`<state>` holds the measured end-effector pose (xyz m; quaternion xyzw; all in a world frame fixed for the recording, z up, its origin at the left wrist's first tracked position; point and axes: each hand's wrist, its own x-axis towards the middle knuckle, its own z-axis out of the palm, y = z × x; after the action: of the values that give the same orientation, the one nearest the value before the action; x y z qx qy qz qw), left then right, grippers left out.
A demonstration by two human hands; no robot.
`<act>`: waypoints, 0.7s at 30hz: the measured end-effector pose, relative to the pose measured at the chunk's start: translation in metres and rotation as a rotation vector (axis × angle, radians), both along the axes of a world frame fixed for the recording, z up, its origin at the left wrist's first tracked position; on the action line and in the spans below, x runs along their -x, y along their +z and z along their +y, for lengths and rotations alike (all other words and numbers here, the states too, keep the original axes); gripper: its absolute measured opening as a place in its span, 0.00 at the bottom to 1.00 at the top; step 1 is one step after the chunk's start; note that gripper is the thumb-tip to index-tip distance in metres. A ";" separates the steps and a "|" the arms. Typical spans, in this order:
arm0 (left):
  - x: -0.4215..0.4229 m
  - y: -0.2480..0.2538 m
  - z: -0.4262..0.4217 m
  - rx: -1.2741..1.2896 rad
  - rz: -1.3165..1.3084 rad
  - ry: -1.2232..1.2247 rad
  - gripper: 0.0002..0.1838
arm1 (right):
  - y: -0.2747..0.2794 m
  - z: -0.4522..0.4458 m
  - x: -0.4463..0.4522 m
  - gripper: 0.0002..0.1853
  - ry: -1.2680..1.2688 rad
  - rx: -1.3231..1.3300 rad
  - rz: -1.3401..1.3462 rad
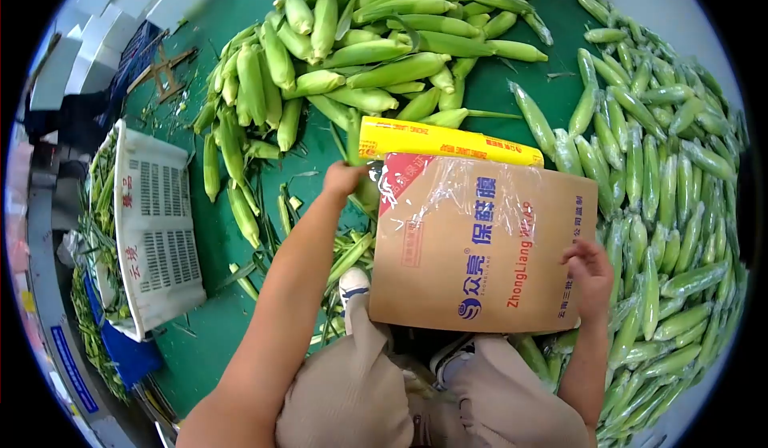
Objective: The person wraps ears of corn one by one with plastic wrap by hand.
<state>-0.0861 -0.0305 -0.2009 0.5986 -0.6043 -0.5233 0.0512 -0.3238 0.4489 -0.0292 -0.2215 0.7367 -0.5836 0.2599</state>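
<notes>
My left hand (344,178) is closed beside the left end of a yellow cling-film box (452,142). A blurred green ear of corn (354,134) shows at its fingers, partly hidden by the hand. A brown cardboard carton (480,248) with blue and red print lies tilted in front of my knees, with the yellow box along its far edge. Clear film wrinkles over the carton's upper left corner. Over the carton's right edge is my right hand (590,270), its fingers loosely curled and apart, with nothing visible in them.
A pile of unwrapped corn (352,56) lies ahead on the green floor (520,72). Film-wrapped ears (648,176) cover the right side, up close to my right arm. At left, a white crate (160,224) holds husks. Loose husk scraps (352,252) lie near my shoe.
</notes>
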 end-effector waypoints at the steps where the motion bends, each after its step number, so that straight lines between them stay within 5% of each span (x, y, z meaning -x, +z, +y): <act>1: -0.014 0.010 0.003 -0.171 0.119 0.078 0.33 | 0.006 0.001 -0.005 0.21 0.112 -0.076 0.070; 2: -0.029 0.004 0.007 -0.261 0.381 0.248 0.19 | 0.014 0.004 -0.010 0.22 0.213 -0.161 0.138; 4: -0.068 0.026 0.012 -0.535 0.713 0.434 0.23 | 0.030 -0.002 -0.002 0.30 0.317 -0.409 0.438; 6: -0.091 0.049 0.015 -0.455 0.812 0.458 0.26 | 0.025 -0.012 0.010 0.34 0.398 -0.437 0.716; 9: -0.056 0.121 0.047 -0.023 0.755 0.196 0.31 | 0.009 -0.033 0.018 0.36 0.476 -0.463 0.694; 12: 0.010 0.197 0.095 0.206 0.566 -0.319 0.35 | 0.015 -0.068 0.018 0.23 0.499 -0.545 0.693; 14: 0.047 0.213 0.120 0.689 0.361 -0.761 0.43 | -0.012 -0.074 0.021 0.15 0.475 -0.466 0.894; 18: 0.092 0.202 0.146 0.923 0.130 -1.139 0.41 | -0.050 -0.040 0.023 0.07 0.213 -0.054 0.844; 21: 0.094 0.210 0.147 0.867 0.156 -1.251 0.41 | -0.028 -0.015 -0.006 0.08 0.019 -0.117 0.643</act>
<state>-0.1799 0.1167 0.0094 0.0326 -0.9767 -0.2115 0.0179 -0.3183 0.4340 -0.0573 -0.3861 0.8112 -0.4381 0.0317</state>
